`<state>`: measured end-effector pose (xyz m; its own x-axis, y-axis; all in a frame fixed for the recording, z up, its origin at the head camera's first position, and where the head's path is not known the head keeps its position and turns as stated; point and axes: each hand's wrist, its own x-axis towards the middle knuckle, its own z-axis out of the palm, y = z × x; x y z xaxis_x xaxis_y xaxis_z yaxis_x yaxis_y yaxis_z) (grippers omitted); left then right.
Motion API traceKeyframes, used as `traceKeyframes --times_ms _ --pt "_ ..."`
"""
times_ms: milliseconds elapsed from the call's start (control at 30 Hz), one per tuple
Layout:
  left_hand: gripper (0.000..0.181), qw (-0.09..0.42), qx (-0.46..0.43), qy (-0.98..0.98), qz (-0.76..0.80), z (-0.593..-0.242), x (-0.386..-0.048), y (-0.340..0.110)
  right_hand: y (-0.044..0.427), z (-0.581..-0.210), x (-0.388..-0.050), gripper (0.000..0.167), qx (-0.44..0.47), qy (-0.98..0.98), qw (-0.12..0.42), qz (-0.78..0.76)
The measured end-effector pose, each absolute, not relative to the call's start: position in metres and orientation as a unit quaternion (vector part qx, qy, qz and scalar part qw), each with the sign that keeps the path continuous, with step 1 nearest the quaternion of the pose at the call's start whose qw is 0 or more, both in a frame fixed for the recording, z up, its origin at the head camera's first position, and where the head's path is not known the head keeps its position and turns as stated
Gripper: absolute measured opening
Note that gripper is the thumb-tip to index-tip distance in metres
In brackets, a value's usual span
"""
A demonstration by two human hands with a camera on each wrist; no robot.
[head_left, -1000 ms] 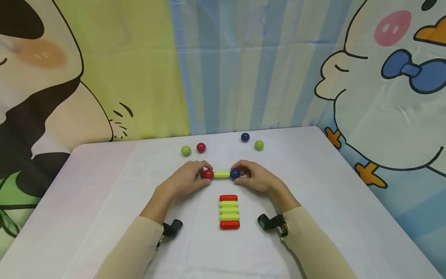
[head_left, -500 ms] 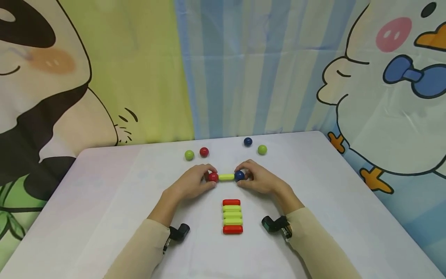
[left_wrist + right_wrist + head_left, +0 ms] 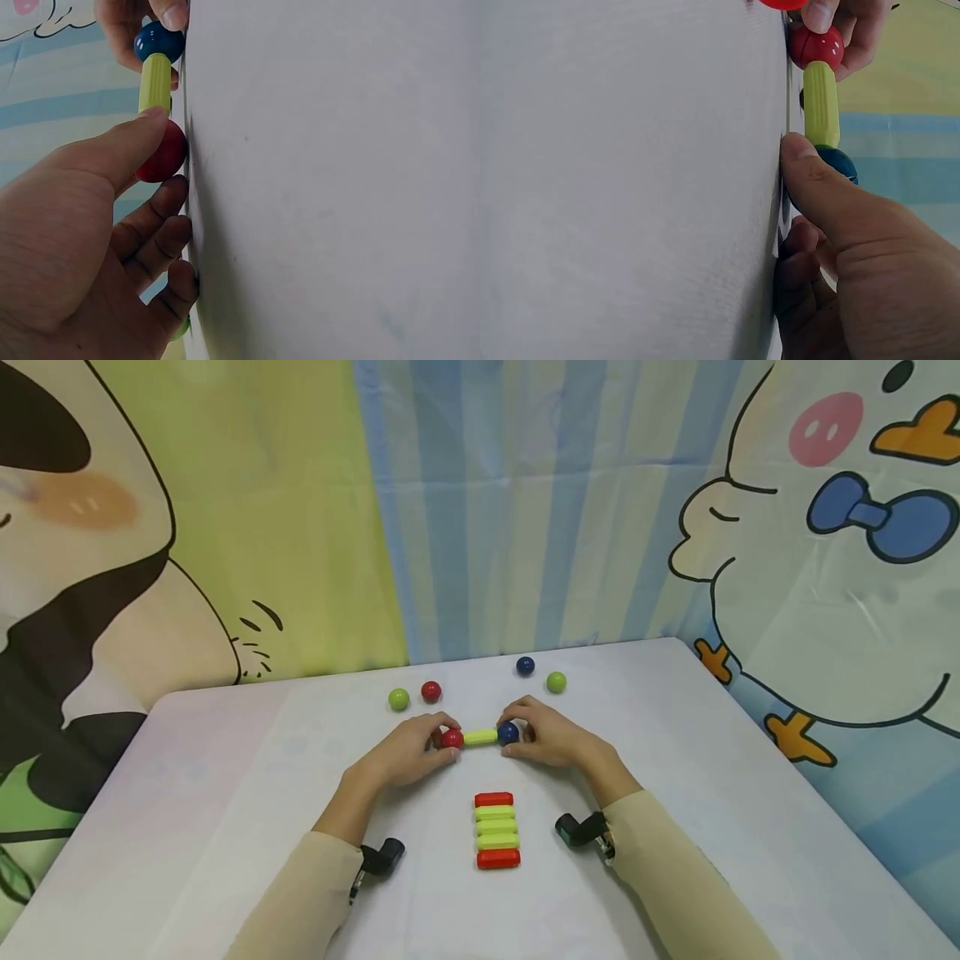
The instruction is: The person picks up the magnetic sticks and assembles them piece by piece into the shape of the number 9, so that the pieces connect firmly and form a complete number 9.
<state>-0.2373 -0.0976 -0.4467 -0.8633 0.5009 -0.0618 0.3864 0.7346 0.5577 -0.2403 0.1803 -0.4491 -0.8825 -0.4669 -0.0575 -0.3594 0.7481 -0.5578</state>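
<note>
A yellow-green rod [image 3: 480, 737] joins a red ball [image 3: 452, 738] at its left end to a dark blue ball [image 3: 507, 732] at its right end. The left hand [image 3: 406, 750] pinches the red ball between thumb and fingers. On the other side, the right hand [image 3: 551, 735] grips the blue ball. In the left wrist view the left thumb lies over the red ball [image 3: 163, 154], near the rod [image 3: 155, 81]. The right wrist view shows the right thumb against the blue ball [image 3: 838, 163], which it partly hides.
Nearer the person, red and yellow-green rods [image 3: 497, 827] lie stacked in a column on the white table [image 3: 225, 827]. Beyond the hands sit a green ball [image 3: 399, 699], a red ball [image 3: 431, 692], a blue ball [image 3: 526, 666] and another green ball [image 3: 557, 682].
The head view has shifted slightly. The rod with its two balls now tilts a little, its blue end farther from the person; both hands keep their hold.
</note>
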Motion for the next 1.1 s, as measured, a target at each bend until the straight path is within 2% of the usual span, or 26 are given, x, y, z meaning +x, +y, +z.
traceKeyframes --times_ms 333,767,900,1100 --pt "0.041 0.101 0.24 0.926 0.274 -0.449 -0.236 -0.094 0.183 -0.452 -0.241 0.042 -0.21 0.928 0.112 -0.288" --pt "0.062 0.106 0.22 0.937 0.251 -0.43 -0.225 -0.11 0.175 -0.452 -0.243 0.037 -0.202 0.926 0.112 -0.299" --pt "0.057 0.091 0.222 0.938 0.251 -0.428 -0.22 -0.111 0.173 -0.454 -0.245 0.038 -0.197 0.928 0.117 -0.295" --pt "0.038 0.07 0.249 0.933 0.251 -0.417 -0.214 -0.095 0.182 -0.451 -0.243 0.04 -0.176 0.93 0.118 -0.302"
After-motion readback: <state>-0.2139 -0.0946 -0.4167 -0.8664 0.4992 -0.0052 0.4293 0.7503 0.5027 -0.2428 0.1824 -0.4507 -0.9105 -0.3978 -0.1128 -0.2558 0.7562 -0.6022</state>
